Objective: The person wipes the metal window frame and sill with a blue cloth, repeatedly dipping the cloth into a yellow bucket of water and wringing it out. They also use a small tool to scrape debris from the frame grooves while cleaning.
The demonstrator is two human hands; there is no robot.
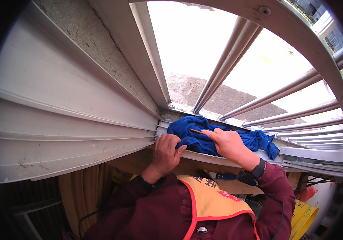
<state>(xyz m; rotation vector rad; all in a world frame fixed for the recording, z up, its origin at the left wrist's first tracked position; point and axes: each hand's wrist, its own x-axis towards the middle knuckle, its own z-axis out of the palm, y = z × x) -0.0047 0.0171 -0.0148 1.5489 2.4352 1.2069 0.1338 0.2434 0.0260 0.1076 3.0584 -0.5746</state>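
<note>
A blue cloth [194, 132] lies bunched along the white window track [207, 156], below the metal window bars. My left hand [167, 150] rests at the left end of the track, with its fingers curled at the cloth's lower left edge; whether it pinches the cloth cannot be told. Over the middle of the cloth, my right hand [228, 144] holds a thin reddish-brown stick-like tool [196, 131], whose far end points left onto the fabric. The cloth's right end hangs crumpled beyond my right wrist.
White window frame profiles [69, 114] fill the left side. Metal bars [285, 87] stand beyond the track. Under the sill are a wooden board [234, 186], a dark-handled tool [226, 176] and a yellow bucket [305, 219] at lower right.
</note>
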